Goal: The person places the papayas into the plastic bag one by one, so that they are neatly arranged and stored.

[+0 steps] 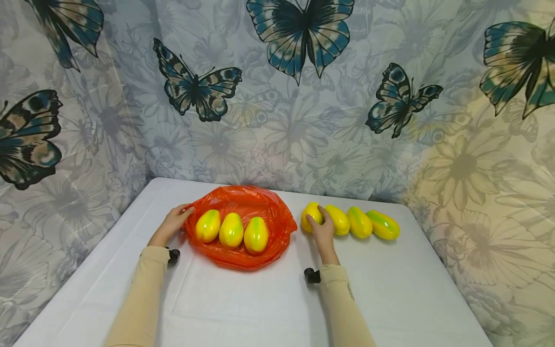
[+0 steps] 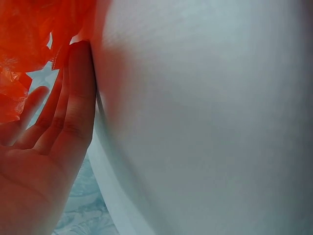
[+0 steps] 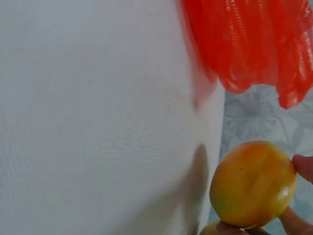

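A red plastic bag (image 1: 277,250) lies spread on the table with its mouth wide, and 3 glossy yellow fruits (image 1: 231,230) with green patches sit in a row in it. My left hand (image 1: 173,222) touches the bag's left rim; in the left wrist view its fingers (image 2: 78,98) are nearly straight beside the red plastic (image 2: 29,34). To the right of the bag, my right hand (image 1: 323,231) grips another yellow fruit (image 1: 310,212) between thumb and fingers. The right wrist view shows this fruit (image 3: 252,183) from its end, its shadow on the cloth.
Right of the gripped fruit, 3 more yellow fruits (image 1: 360,222) lie in a row. A white cloth covers the table (image 1: 243,308). Behind stands a curtain (image 1: 295,135) printed with butterflies and flowers. Each wrist wears a small black camera (image 1: 312,275).
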Tool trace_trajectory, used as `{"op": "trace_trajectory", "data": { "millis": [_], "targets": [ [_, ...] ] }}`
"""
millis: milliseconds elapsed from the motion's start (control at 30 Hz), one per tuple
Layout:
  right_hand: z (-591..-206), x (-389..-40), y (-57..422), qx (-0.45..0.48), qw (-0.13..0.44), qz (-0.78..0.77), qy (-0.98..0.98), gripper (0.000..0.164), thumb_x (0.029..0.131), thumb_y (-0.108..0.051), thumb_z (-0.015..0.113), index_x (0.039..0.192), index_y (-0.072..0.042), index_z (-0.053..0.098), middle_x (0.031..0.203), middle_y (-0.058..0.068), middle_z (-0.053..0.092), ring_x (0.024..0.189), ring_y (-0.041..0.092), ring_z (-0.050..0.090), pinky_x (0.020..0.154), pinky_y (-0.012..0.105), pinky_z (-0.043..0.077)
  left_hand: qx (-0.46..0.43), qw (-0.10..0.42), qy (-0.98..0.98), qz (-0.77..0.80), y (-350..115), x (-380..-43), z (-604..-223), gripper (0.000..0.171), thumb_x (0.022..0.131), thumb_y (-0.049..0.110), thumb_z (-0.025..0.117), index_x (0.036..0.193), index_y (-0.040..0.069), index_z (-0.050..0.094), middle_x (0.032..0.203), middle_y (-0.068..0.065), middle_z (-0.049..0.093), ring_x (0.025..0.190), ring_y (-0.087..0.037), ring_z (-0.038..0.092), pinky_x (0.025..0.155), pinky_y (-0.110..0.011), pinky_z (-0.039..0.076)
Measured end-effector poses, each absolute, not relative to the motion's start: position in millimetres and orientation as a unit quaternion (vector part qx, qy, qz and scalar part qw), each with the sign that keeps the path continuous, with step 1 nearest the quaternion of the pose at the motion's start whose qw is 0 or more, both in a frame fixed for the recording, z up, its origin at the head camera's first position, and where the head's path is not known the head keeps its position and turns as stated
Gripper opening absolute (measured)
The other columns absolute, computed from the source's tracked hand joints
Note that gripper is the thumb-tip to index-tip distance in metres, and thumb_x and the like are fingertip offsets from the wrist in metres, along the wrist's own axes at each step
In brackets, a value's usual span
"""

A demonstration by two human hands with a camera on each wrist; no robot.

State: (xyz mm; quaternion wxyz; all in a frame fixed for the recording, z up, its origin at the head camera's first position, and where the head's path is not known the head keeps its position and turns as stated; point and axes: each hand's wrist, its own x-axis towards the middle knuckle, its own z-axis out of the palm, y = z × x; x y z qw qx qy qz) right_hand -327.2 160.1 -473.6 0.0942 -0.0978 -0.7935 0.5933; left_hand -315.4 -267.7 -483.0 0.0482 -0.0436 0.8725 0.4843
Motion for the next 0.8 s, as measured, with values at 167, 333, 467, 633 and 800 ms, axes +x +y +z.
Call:
{"op": "trace_trajectory", "data": {
  "millis": [167, 333, 467, 633, 800],
  "targets": [
    [-464.8, -321.5, 159.8, -0.091, 0.108, 0.600, -0.788, 0.059, 0.093, -0.017, 0.065, 0.146, -0.004, 0.042, 0.154, 0.020, 0.037, 0.145, 0.035, 0.030, 0.121, 0.048, 0.026, -0.048, 0.052, 0.875, 0.479, -266.9, -314.4, -482.4, 0.065, 0.105, 0.043, 0.035, 0.149, -0.005, 0.031, 0.144, -0.030, 0.043, 0.108, -0.032, 0.053, 0.083, -0.027, 0.048],
    [-453.4, -312.8, 156.0, -0.074, 0.106, 0.619, -0.775, 0.060, 0.093, -0.020, 0.066, 0.147, -0.008, 0.043, 0.156, 0.016, 0.036, 0.146, 0.035, 0.029, 0.121, 0.047, 0.027, -0.046, 0.048, 0.876, 0.477, -267.2, -313.0, -480.7, 0.065, 0.105, 0.043, 0.036, 0.148, -0.005, 0.032, 0.139, -0.030, 0.046, 0.096, -0.027, 0.055, 0.071, -0.022, 0.046],
    [-443.7, -303.5, 149.3, -0.053, 0.110, 0.639, -0.760, 0.059, 0.093, -0.020, 0.067, 0.146, -0.010, 0.044, 0.157, 0.013, 0.036, 0.146, 0.037, 0.029, 0.120, 0.047, 0.029, -0.041, 0.044, 0.875, 0.480, -266.8, -312.3, -479.7, 0.064, 0.105, 0.041, 0.036, 0.147, -0.007, 0.033, 0.140, -0.031, 0.046, 0.098, -0.028, 0.055, 0.071, -0.022, 0.046],
    [-436.5, -292.5, 140.0, -0.036, 0.119, 0.653, -0.747, 0.058, 0.091, -0.018, 0.069, 0.144, -0.010, 0.048, 0.155, 0.011, 0.039, 0.144, 0.036, 0.035, 0.118, 0.047, 0.032, -0.039, 0.042, 0.876, 0.479, -266.3, -313.0, -480.2, 0.063, 0.105, 0.041, 0.036, 0.147, -0.006, 0.034, 0.141, -0.031, 0.046, 0.102, -0.030, 0.055, 0.073, -0.021, 0.046],
    [-430.4, -282.6, 129.9, -0.021, 0.114, 0.664, -0.739, 0.058, 0.091, -0.019, 0.070, 0.144, -0.011, 0.048, 0.154, 0.011, 0.039, 0.141, 0.034, 0.039, 0.116, 0.047, 0.036, -0.040, 0.039, 0.876, 0.479, -267.0, -313.5, -481.2, 0.063, 0.105, 0.041, 0.036, 0.147, -0.006, 0.034, 0.139, -0.031, 0.047, 0.098, -0.029, 0.055, 0.070, -0.021, 0.047]
  ]
}}
